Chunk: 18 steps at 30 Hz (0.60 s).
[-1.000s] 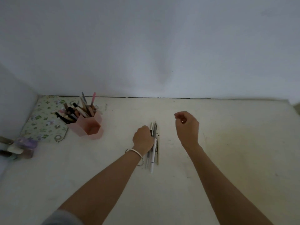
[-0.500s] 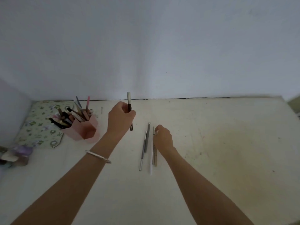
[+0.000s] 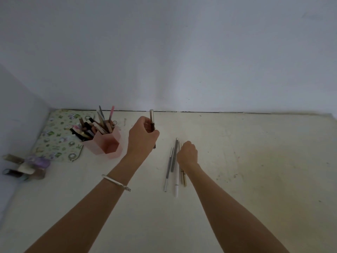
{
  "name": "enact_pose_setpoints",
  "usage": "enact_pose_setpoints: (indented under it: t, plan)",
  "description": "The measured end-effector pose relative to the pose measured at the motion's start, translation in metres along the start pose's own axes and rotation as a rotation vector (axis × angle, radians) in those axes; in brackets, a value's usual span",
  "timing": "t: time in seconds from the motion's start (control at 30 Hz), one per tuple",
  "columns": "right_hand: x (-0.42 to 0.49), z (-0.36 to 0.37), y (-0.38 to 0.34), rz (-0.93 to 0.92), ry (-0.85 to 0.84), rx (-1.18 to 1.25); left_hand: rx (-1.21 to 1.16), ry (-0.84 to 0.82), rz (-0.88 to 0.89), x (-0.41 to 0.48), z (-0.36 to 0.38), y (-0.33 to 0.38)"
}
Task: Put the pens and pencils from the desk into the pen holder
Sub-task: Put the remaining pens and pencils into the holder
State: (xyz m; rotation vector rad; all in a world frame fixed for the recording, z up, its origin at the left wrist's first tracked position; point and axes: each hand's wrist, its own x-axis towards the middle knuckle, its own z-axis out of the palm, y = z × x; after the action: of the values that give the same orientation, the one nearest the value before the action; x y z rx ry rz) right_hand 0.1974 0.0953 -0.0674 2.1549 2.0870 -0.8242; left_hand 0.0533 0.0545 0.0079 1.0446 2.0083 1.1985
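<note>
Pens and pencils [image 3: 175, 167] lie side by side mid-desk, roughly parallel, tips toward the back wall: two grey pens, a white one, thin pencils on the R side of the row. R hand [image 3: 187, 154] sits on the row's far end w/ fingers curled under; can't tell if it pinches one. L hand [image 3: 142, 136] is raised, fingers wrapped round a brown pen [image 3: 152, 118] w/ silver cap, held upright btwn the row and the pink pen holder [image 3: 107, 143]. The holder stands far-left, crammed w/ pens, beside a floral mat [image 3: 54, 139]. Desk [image 3: 264, 161] is cream, scuffed, and meets a plain pale wall [image 3: 182, 52] at the back; a side wall closes the L corner. Small bottles [image 3: 21, 167] cluster at the L edge. A wide stretch of desk runs R of the hands.
</note>
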Motion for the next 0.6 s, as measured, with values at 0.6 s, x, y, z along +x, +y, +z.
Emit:
enact_pose_setpoints:
  t: [0.6]
  plan:
    - [0.005,-0.093,-0.111,-0.132,0.025,1.065,0.337,0.390,0.156,0.056,-0.128,0.001]
